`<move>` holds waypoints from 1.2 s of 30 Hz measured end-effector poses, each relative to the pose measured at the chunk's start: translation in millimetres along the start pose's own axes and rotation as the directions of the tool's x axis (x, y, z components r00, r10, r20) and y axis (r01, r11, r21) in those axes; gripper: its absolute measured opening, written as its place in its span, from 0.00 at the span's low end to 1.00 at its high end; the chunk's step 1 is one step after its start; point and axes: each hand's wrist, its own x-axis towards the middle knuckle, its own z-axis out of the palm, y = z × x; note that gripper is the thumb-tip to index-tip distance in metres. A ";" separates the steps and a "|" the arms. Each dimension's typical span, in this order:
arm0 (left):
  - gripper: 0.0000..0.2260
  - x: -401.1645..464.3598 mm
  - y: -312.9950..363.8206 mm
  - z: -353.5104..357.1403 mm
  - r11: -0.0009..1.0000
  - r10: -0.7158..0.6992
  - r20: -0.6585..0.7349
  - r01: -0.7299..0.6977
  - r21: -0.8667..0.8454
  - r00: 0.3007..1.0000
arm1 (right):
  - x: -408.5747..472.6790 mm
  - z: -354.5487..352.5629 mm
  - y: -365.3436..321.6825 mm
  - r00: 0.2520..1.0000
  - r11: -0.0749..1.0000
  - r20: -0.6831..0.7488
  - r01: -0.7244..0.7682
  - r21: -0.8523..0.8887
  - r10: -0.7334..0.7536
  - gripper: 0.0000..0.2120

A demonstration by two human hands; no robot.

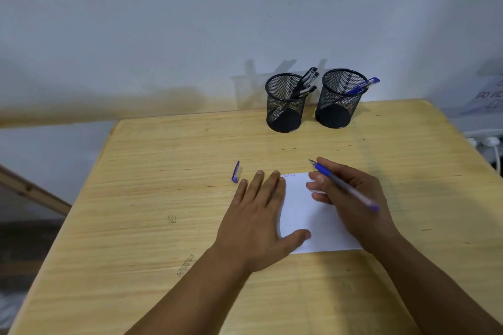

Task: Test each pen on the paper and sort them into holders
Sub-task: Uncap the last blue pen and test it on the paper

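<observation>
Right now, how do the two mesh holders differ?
The left holder has several black-capped pens; the right holder has a single blue pen. The left holder stands slightly nearer the person; the right one sits closer to the wall. Both are black mesh cups, upright, side by side and apart, with their pens leaning right.

Not much readable tbh: a sign (490, 95) at the right edge starts "DO", rest cut off. Scribbles on the paper (302, 207) and tabletop (163, 171) are illegible.
</observation>
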 end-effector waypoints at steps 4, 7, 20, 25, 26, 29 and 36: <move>0.44 -2.7 5.7 1.9 1.000 -0.030 0.005 0.030 0.010 1.000 | 9.4 4.2 7.6 0.996 0.979 -0.083 -0.035 -0.201 0.018 0.06; 0.44 -3.2 5.8 1.7 0.999 -0.031 0.002 0.031 0.014 1.000 | 16.7 7.8 11.0 0.994 0.968 -0.106 -0.021 -0.249 -0.005 0.05; 0.46 -1.8 3.6 1.3 1.000 -0.016 0.038 0.016 0.013 0.999 | 32.9 14.9 15.6 0.993 0.907 -0.083 0.040 -0.419 -0.082 0.01; 0.47 -0.9 3.0 1.9 1.000 -0.018 0.029 0.018 0.015 0.999 | 33.8 14.4 17.5 0.995 0.856 -0.084 0.008 -0.516 -0.061 0.02; 0.47 -1.0 2.8 1.8 1.000 -0.018 0.031 0.017 0.013 0.999 | 33.8 14.7 17.7 0.995 0.846 -0.084 0.006 -0.533 -0.060 0.02; 0.47 -0.7 3.0 0.8 1.000 -0.017 0.037 0.016 0.007 0.999 | 34.0 15.1 18.1 0.994 0.831 -0.085 0.006 -0.556 -0.065 0.03; 0.47 -1.0 3.1 -0.3 1.000 -0.017 0.036 0.017 0.000 0.999 | 32.2 16.3 16.8 0.993 0.830 -0.084 0.018 -0.557 -0.078 0.03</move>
